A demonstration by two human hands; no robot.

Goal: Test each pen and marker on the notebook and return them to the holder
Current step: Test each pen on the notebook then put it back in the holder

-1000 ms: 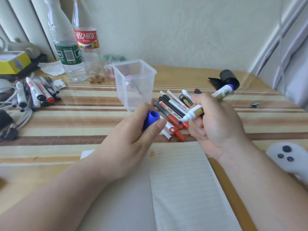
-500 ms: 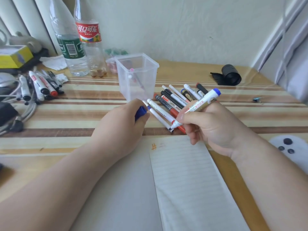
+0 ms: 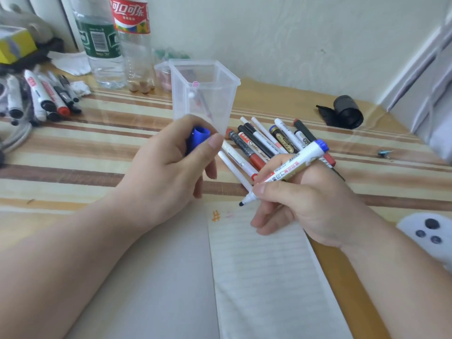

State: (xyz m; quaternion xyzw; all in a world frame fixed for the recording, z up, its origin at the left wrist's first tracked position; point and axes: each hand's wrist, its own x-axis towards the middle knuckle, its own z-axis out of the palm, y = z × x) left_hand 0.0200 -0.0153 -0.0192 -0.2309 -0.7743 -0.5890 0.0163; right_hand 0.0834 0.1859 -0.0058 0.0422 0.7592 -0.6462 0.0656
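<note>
1. since a second ago the right hand [image 3: 305,204], gripping the uncapped marker [image 3: 288,171], has dropped its tip to just above the notebook [image 3: 264,265] top edge; the test stroke looks next.
2. left hand [image 3: 166,167] still pinches the blue cap [image 3: 197,140] before the holder [image 3: 203,94].
3. loose pens [image 3: 264,143] crowd the desk [image 3: 73,155] just beyond that edge; room lies down the page.

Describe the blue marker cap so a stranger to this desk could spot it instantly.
Find the clear square plastic holder standing mid-desk on the striped tablecloth. Directly in front of it, the left hand pinches a short blue plastic cap. Unlike the markers lying to its right, it has no barrel.
</note>
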